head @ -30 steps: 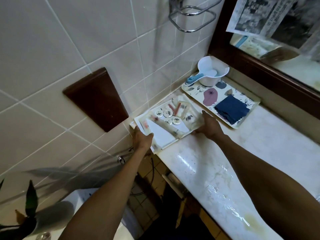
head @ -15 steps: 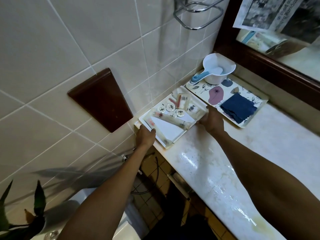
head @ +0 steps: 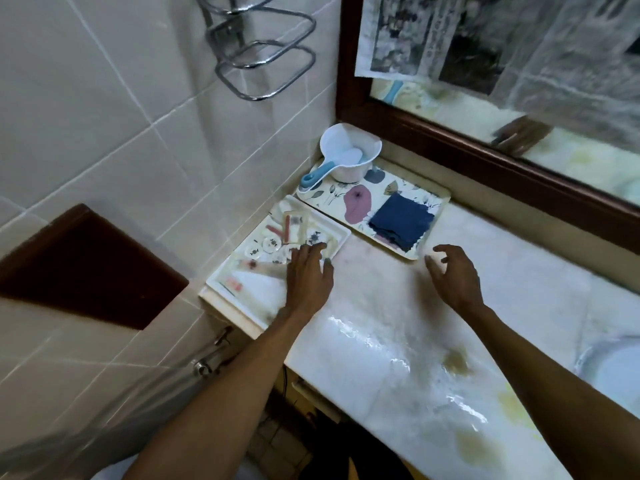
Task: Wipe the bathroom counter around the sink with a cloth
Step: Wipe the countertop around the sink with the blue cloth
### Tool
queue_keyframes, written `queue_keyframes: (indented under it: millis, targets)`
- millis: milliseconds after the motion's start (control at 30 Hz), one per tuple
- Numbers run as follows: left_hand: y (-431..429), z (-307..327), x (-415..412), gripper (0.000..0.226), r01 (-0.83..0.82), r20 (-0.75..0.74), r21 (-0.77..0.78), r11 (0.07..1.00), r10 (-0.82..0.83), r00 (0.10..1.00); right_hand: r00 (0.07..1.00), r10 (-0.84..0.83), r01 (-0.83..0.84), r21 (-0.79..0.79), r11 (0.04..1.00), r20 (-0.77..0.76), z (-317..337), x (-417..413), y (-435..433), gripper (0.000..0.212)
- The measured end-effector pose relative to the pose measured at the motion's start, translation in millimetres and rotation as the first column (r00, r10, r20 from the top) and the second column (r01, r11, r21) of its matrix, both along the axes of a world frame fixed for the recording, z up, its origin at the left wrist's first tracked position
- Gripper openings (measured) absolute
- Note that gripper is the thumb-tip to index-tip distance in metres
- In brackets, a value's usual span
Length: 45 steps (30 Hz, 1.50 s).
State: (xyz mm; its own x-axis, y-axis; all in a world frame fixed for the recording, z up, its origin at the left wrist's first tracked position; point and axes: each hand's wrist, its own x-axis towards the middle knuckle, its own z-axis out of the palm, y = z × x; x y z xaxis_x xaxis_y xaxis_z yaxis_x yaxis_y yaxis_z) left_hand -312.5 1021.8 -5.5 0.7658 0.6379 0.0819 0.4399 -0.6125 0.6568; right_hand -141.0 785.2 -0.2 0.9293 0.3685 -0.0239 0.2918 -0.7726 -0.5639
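Resting at 9 o'clock on the counter [head: 398, 341], white tray [head: 242, 306] of small toiletries sits under left hand [head: 308, 282], fingers spread flat, gripping nothing. Right hand [head: 457, 282] hovers open, empty; blue cloth [head: 401, 221] lies at its 11 o'clock on floral tray [head: 433, 195], untouched.

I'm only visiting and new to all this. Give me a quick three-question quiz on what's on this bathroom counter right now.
1. True or false: the right hand is holding the blue cloth.
2. Where does the blue cloth lie? A) in the sink B) on the floral tray C) in the white scoop
3. Which hand rests on the white tray of small toiletries?

Key:
1. False; it hovers open above the counter, its grip empty.
2. B.
3. The left hand.
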Motion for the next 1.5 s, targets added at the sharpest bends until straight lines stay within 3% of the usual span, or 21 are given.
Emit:
queue_keyframes:
  millis: [167, 300, 567, 700, 900, 1033, 1133, 1333, 1400, 1500]
  targets:
    - [-33.3, 4.8, 93.5, 0.046, 0.130, -0.122, -0.027, 0.991, -0.132, 0.984, 0.994, -0.083, 0.077, -0.083, 0.994, -0.069, -20.9, 41.2, -53.7, 0.040]
    - [-45.6, -2.5, 157.8, 0.050, 0.154, -0.193, -0.085, 0.984, -0.168, 0.967, 0.999, -0.033, 0.027, -0.137, 0.990, -0.043, -34.2, 77.6, -69.4, 0.041]
    - [-49.1, -30.0, 236.5, 0.054, 0.061, -0.276, 0.010, 0.998, -0.056, 0.960, 0.999, -0.003, 0.011, -0.232, 0.973, 0.038, -75.8, 114.2, -68.6, 0.058]
    - [-48.1, -39.6, 245.2, 0.055, 0.145, -0.308, 0.074, 0.987, -0.115, 0.944, 0.996, -0.022, 0.040, -0.220, 0.975, 0.084, -87.1, 104.1, -71.6, 0.061]
    - [-51.5, -20.5, 255.7, 0.037, 0.203, -0.082, -0.071, 0.977, -0.208, 0.975, 0.999, 0.001, 0.008, -0.218, 0.976, 0.040, -84.3, 107.0, -75.0, 0.061]
    - [-94.4, 24.7, 262.6, 0.040, 0.337, 0.024, -0.002, 0.941, -0.337, 0.941, 0.996, 0.095, -0.092, -0.257, 0.962, -0.004, -73.9, 112.9, -96.7, 0.063]
    - [-141.6, 44.8, 269.1, 0.040, 0.446, 0.105, -0.008, 0.895, -0.443, 0.891, 1.000, 0.004, -0.012, -0.284, 0.959, -0.030, -64.8, 116.1, -137.2, 0.060]
    - [-212.0, 41.9, 279.4, 0.036, 0.452, 0.221, -0.349, 0.821, -0.397, 0.891, 0.981, -0.190, 0.172, -0.303, 0.937, -0.031, -54.6, 105.2, -225.3, 0.059]
    - [-218.0, 26.9, 276.5, 0.038, 0.387, 0.121, -0.345, 0.855, -0.369, 0.922, 0.975, -0.216, 0.191, -0.325, 0.926, -0.042, -55.3, 98.9, -245.4, 0.063]
    - [-221.1, -6.8, 261.0, 0.050, 0.361, -0.139, -0.130, 0.924, -0.377, 0.916, 0.976, -0.213, 0.184, -0.340, 0.922, -0.051, -59.4, 89.0, -262.7, 0.067]
